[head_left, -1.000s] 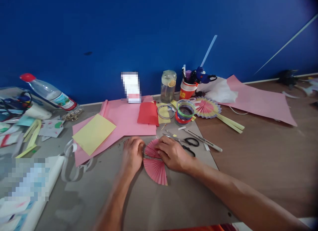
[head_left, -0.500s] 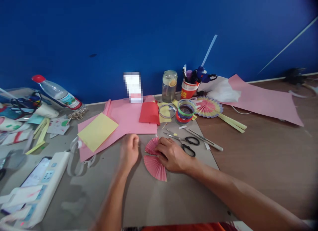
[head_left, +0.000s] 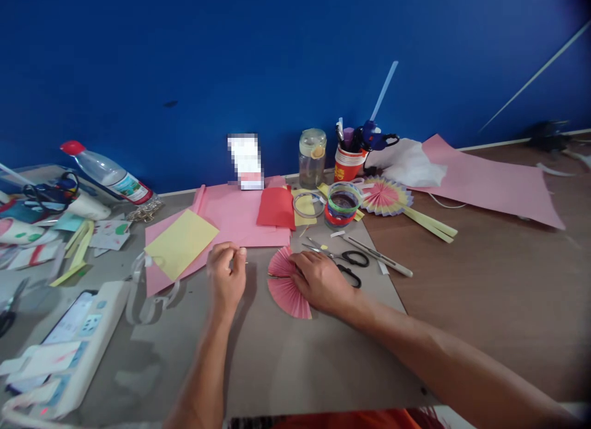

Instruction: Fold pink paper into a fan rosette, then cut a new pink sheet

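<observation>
A pink pleated paper fan lies on the grey board in front of me. My right hand rests on its right side, fingers pressing it flat. My left hand hovers a short way left of the fan, fingertips pinched on something thin that I cannot make out. A thin thread-like line seems to run from that pinch towards the fan.
Scissors and a pen lie just right of my hand. Behind are tape rolls, a red cup of tools, a jar, pink paper, a yellow sheet, a finished fan. A bottle and power strip lie left.
My left hand has drawn away leftward from the fan, fingers staying pinched. The right hand stays on the fan. The camera view shifted slightly.
</observation>
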Tool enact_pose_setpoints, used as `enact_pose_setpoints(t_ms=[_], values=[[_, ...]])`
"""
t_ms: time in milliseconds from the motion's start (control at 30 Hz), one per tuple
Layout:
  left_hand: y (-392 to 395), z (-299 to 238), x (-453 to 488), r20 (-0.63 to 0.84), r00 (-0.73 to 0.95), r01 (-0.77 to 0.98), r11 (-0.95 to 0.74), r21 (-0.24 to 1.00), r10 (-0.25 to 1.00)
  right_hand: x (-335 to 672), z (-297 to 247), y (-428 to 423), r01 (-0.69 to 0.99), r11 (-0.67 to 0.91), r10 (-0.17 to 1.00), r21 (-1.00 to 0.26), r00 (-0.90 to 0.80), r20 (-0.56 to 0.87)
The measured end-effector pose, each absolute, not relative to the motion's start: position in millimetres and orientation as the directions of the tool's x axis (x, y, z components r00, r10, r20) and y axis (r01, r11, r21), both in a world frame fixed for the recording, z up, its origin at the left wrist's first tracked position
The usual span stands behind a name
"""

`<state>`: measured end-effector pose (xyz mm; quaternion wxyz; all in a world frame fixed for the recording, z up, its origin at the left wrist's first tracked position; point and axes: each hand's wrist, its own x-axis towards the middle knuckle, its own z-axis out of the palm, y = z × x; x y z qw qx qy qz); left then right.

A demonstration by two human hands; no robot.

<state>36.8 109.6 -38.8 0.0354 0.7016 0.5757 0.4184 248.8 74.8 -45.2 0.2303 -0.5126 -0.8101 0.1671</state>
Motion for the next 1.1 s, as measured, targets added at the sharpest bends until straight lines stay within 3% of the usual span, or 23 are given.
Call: enact_pose_setpoints(t_ms=[100, 233, 400, 633, 767, 900, 1100], values=[[107.2, -38.8, 40.1, 0.517, -0.020, 0.744, -0.333, 0.580, 0.856, 250.7, -49.3, 77.0, 0.731, 0.411, 0.911, -0.545, -0.357, 0.209], [105.1, -39.6, 42.4, 0.415, -0.147, 0.652, -0.227, 0.723, 0.898, 254.4, -56.3, 79.7, 0.678, 0.413, 0.910, -0.608, -0.328, 0.253], [102.1, -32.2, 42.9, 0.441, -0.156, 0.634, -0.252, 0.731, 0.884, 258.0, -55.2, 81.3, 0.587, 0.446, 0.895, -0.676, -0.271, 0.355], [86.0, -30.4, 58.9, 0.239, 0.091, 0.374, -0.256, 0.891, 0.967, 263.1, -49.3, 82.4, 0.602, 0.541, 0.813, -0.587, -0.197, 0.548], [80.4, -30.8, 73.7, 0.046, 0.226, 0.259, -0.105, 0.960, 0.973, 264.9, -45.3, 82.0, 0.640, 0.570, 0.769, -0.515, -0.194, 0.610], [77.4, -32.2, 82.0, -0.028, 0.222, 0.221, -0.022, 0.975, 0.975, 264.3, -42.9, 82.3, 0.638, 0.590, 0.748, -0.495, -0.200, 0.633], [77.0, -33.8, 79.6, 0.012, 0.069, 0.313, -0.033, 0.949, 0.998, 262.2, -43.4, 79.1, 0.413, 0.508, 0.848, -0.756, -0.086, 0.523]])
